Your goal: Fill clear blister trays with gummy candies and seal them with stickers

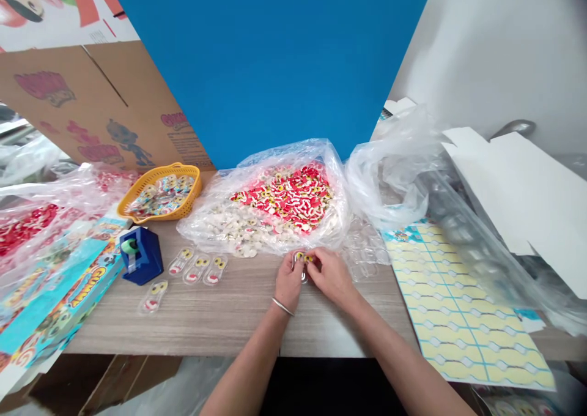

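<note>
My left hand [289,282] is closed on a small clear plastic blister shell [303,276] over the front half of the table. Fingers of my right hand [331,274] pinch at a yellow eye-shaped piece [300,256] at the shell's upper end. Just beyond both hands lies an open clear bag [337,159] of red-and-white lip-shaped pieces [298,196] and yellow-and-white eye pieces. To the left, several filled blister shells [192,269] rest on the wood, each with yellow eyes and a red mouth. Unfilled clear shells [364,251] are heaped right of my hands.
A blue tape dispenser [143,257] and a yellow basket [195,189] of wrapped pieces stand left. Printed cardboard strips [87,287] and another bag of red pieces [27,226] lie farther left. A yellow printed sheet [458,306] covers the right side, with plastic film beside it.
</note>
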A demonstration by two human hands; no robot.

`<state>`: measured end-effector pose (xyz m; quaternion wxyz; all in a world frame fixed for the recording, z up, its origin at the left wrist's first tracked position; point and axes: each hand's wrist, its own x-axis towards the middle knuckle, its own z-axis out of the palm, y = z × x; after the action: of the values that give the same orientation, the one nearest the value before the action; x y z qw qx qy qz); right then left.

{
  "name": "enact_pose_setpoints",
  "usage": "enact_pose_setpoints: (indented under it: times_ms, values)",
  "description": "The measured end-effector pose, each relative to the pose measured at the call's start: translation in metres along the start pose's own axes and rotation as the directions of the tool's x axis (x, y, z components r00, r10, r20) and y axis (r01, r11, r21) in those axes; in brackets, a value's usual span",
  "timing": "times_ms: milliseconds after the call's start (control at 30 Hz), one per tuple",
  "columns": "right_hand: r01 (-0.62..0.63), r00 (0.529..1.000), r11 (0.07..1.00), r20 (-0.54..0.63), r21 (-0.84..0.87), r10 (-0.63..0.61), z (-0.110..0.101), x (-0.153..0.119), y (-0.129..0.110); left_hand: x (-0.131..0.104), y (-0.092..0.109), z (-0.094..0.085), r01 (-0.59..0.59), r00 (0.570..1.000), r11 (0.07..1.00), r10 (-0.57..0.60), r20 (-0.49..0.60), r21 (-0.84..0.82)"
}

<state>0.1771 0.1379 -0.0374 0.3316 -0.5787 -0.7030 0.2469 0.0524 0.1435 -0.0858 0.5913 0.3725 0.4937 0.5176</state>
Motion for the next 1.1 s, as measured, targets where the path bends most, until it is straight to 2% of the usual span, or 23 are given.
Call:
enact_pose_setpoints:
  times_ms: [167,300,433,600,767,867,1000,1100]
  values:
    - [-0.128,0.990,0.935,0.102,0.330,0.099,0.001,0.001,0.010,-0.002,0.002,0.002,0.026,0.999,0.999,-0.025,0.033,-0.031]
    - [-0.178,0.984,0.893,0.091,0.414,0.154,0.005,0.001,0.014,-0.003,0.003,0.004,0.043,0.997,0.997,-0.040,0.062,-0.057]
    - [-0.139,0.990,0.930,0.022,0.341,0.140,0.008,0.000,0.011,-0.004,0.006,0.004,0.056,0.996,0.993,-0.049,0.068,-0.106]
    - [0.010,0.994,0.999,-0.112,0.051,-0.004,0.007,-0.008,0.008,-0.007,0.008,0.004,0.065,0.997,0.984,-0.056,0.055,-0.167]
    - [0.166,0.981,0.973,-0.077,-0.160,-0.180,0.008,-0.013,0.012,-0.009,0.010,0.003,0.073,0.996,0.980,-0.063,0.056,-0.188]
    - [0.208,0.973,0.946,-0.048,-0.248,-0.226,0.008,-0.013,0.012,-0.009,0.011,0.002,0.077,0.996,0.979,-0.068,0.055,-0.190]
    - [0.169,0.982,0.955,-0.045,-0.245,-0.186,0.006,-0.011,0.008,-0.008,0.011,0.003,0.069,0.997,0.981,-0.062,0.045,-0.181]
    - [0.034,0.997,0.997,-0.066,-0.064,-0.038,0.006,-0.010,0.009,-0.008,0.011,0.005,0.071,0.997,0.983,-0.064,0.043,-0.172]
